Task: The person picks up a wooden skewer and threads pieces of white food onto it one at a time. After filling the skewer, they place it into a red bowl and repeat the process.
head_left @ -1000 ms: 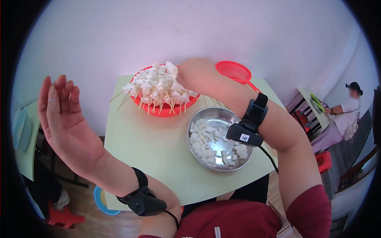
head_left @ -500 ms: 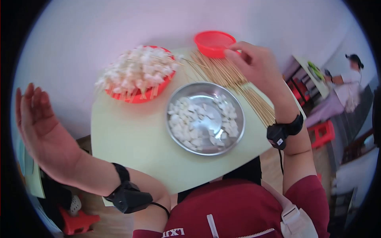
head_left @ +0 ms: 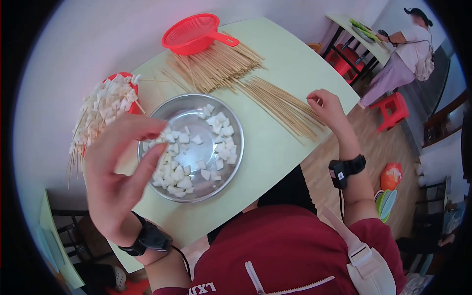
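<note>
My left hand (head_left: 123, 169) is raised over the left rim of a round metal bowl (head_left: 235, 172), its thumb and fingers apart with nothing seen between them. White chunks (head_left: 178, 177) lie in the bowl. My right hand (head_left: 325, 105) hovers by the right end of a row of thin wooden sticks (head_left: 282, 105), fingers loosely curled, a small gap at the thumb, nothing visible in it. A larger pile of sticks (head_left: 221, 66) lies behind the bowl. Skewered white chunks (head_left: 105, 105) are heaped on a red container (head_left: 133, 104) at the left.
A red strainer (head_left: 191, 37) with a handle rests on the stick pile at the back of the pale table (head_left: 280, 44). At the upper right a person (head_left: 408, 46) stands at another table (head_left: 344, 24) with green vegetables. Red stools (head_left: 391, 110) stand on the floor.
The view has shifted to the right. My left hand has come in from the far left to the bowl. My right hand has moved from near the strainer to the sticks' right end.
</note>
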A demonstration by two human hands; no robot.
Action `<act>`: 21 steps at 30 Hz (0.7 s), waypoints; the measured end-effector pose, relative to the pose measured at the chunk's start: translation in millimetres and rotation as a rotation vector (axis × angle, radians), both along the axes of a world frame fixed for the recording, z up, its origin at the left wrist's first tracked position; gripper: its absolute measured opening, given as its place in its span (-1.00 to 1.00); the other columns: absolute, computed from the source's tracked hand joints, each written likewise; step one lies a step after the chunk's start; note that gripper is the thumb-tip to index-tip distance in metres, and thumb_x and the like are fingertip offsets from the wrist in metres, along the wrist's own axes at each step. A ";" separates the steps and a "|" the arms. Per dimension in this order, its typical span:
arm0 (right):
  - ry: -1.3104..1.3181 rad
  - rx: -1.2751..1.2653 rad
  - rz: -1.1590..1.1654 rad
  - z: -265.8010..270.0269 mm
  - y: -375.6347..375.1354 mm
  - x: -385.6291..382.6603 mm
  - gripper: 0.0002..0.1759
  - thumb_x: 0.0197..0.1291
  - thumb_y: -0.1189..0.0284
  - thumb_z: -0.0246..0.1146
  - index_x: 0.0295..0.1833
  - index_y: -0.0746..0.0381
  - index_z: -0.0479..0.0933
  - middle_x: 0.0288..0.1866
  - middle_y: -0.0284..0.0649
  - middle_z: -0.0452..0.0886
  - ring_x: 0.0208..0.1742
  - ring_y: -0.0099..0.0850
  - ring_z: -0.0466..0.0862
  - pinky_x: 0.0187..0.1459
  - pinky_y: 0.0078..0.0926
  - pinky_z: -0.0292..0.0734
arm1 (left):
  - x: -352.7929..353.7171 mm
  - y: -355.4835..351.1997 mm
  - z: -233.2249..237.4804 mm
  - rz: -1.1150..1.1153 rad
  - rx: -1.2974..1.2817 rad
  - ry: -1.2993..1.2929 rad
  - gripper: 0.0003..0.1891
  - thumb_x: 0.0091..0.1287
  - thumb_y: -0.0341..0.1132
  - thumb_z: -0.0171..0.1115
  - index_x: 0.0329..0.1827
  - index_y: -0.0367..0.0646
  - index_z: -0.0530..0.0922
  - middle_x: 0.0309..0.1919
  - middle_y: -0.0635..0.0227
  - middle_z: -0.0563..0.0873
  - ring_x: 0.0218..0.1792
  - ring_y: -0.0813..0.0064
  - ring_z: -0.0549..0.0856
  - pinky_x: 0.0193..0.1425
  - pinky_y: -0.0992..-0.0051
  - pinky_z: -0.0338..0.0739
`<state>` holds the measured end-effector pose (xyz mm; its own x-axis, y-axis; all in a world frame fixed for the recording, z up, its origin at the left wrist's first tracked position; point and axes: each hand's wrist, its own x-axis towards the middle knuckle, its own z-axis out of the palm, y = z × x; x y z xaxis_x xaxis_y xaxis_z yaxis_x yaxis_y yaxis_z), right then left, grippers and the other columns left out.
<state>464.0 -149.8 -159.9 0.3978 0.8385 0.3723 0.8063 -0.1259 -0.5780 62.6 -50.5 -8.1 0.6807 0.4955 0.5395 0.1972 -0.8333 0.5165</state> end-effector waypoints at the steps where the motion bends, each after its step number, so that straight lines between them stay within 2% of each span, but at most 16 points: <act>1: -0.071 -0.115 -0.011 4.5 3.7 2.6 -0.89 0.05 0.47 0.22 -0.32 0.28 0.58 -0.42 -0.16 0.60 -0.38 -0.33 0.60 -0.32 -0.43 0.50 | 6.9 -1.3 -1.2 -0.005 0.001 0.003 -0.78 0.04 -0.65 0.27 -0.22 -0.33 0.56 -0.32 0.24 0.64 -0.30 0.42 0.61 -0.15 0.55 0.47; 2: -0.145 -0.231 -0.019 7.4 8.7 5.1 -0.89 0.01 0.47 0.21 -0.34 0.26 0.58 -0.35 -0.13 0.62 -0.30 -0.24 0.62 -0.26 -0.36 0.52 | 11.7 -2.4 -3.4 0.003 -0.002 0.024 -0.77 0.04 -0.64 0.28 -0.22 -0.32 0.56 -0.34 0.24 0.64 -0.31 0.41 0.61 -0.18 0.55 0.48; 3: -0.145 -0.233 -0.018 9.4 13.7 8.0 -0.89 0.01 0.47 0.21 -0.34 0.26 0.58 -0.35 -0.13 0.62 -0.30 -0.24 0.62 -0.26 -0.36 0.52 | 15.2 -3.8 -4.9 0.014 -0.008 0.045 -0.77 0.03 -0.64 0.29 -0.22 -0.31 0.57 -0.35 0.23 0.63 -0.32 0.41 0.61 -0.20 0.55 0.48; 5: -0.218 -0.524 -0.027 11.6 25.7 11.0 -0.88 -0.04 0.45 0.22 -0.37 0.25 0.58 -0.34 -0.12 0.63 -0.26 -0.20 0.63 -0.21 -0.30 0.54 | 18.2 -2.6 -7.2 0.046 0.018 0.040 -0.77 0.03 -0.60 0.31 -0.22 -0.29 0.57 -0.38 0.24 0.61 -0.34 0.40 0.61 -0.21 0.54 0.48; 8: -0.273 -0.663 -0.024 21.7 37.9 8.2 -0.88 -0.07 0.44 0.22 -0.38 0.23 0.59 -0.34 -0.12 0.64 -0.25 -0.20 0.64 -0.21 -0.31 0.55 | 14.7 3.5 -10.6 0.078 0.043 0.106 -0.78 0.05 -0.58 0.31 -0.21 -0.29 0.56 -0.38 0.26 0.61 -0.33 0.39 0.61 -0.22 0.52 0.49; 9: -0.270 -0.664 -0.018 20.2 39.7 9.6 -0.88 -0.07 0.44 0.22 -0.38 0.23 0.59 -0.34 -0.12 0.64 -0.25 -0.20 0.64 -0.21 -0.31 0.55 | 13.7 5.3 -11.9 0.068 0.034 0.133 -0.77 0.05 -0.57 0.31 -0.19 -0.28 0.56 -0.38 0.26 0.61 -0.33 0.39 0.61 -0.22 0.50 0.49; 11: -0.281 -0.647 -0.001 16.6 41.1 14.3 -0.84 -0.13 0.44 0.28 -0.40 0.29 0.57 -0.46 -0.13 0.61 -0.39 -0.29 0.61 -0.33 -0.42 0.49 | 12.2 6.2 -14.0 0.064 0.025 0.165 -0.76 0.06 -0.56 0.31 -0.18 -0.28 0.55 -0.38 0.26 0.61 -0.32 0.38 0.61 -0.22 0.49 0.49; 15: -0.102 -0.603 0.083 8.5 37.1 20.6 -0.85 -0.13 0.46 0.30 -0.44 0.32 0.54 -0.50 -0.17 0.59 -0.42 -0.36 0.58 -0.34 -0.48 0.48 | 13.0 2.1 -15.5 0.041 -0.040 0.192 -0.74 0.09 -0.52 0.30 -0.14 -0.26 0.54 -0.34 0.23 0.61 -0.30 0.37 0.61 -0.19 0.47 0.49; 17: -0.018 -0.520 0.124 4.8 32.9 20.8 -0.86 -0.10 0.49 0.32 -0.43 0.32 0.54 -0.53 -0.25 0.56 -0.44 -0.47 0.54 -0.35 -0.54 0.46 | 13.3 0.9 -15.7 0.039 -0.050 0.206 -0.74 0.10 -0.51 0.30 -0.13 -0.26 0.54 -0.32 0.22 0.61 -0.29 0.35 0.61 -0.19 0.46 0.49; 19: 0.049 -0.470 0.115 2.8 28.1 18.6 -0.87 -0.06 0.49 0.32 -0.42 0.31 0.54 -0.52 -0.28 0.56 -0.43 -0.51 0.53 -0.35 -0.57 0.46 | 12.7 1.3 -16.9 -0.001 0.014 0.226 -0.76 0.14 -0.48 0.28 -0.12 -0.26 0.53 -0.30 0.22 0.61 -0.29 0.31 0.61 -0.19 0.43 0.49; 21: 0.122 -0.422 0.115 0.0 22.5 14.6 -0.89 -0.03 0.50 0.31 -0.40 0.31 0.54 -0.51 -0.32 0.56 -0.42 -0.56 0.52 -0.36 -0.59 0.45 | 14.1 1.6 -19.8 -0.012 -0.025 0.232 -0.75 0.14 -0.49 0.28 -0.11 -0.26 0.54 -0.29 0.24 0.62 -0.27 0.34 0.61 -0.16 0.44 0.49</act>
<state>478.6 -127.3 -160.0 0.3132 0.9480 -0.0558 0.7579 -0.2850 -0.5868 76.7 -48.9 -27.9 0.7912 0.4979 0.3551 0.3034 -0.8237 0.4790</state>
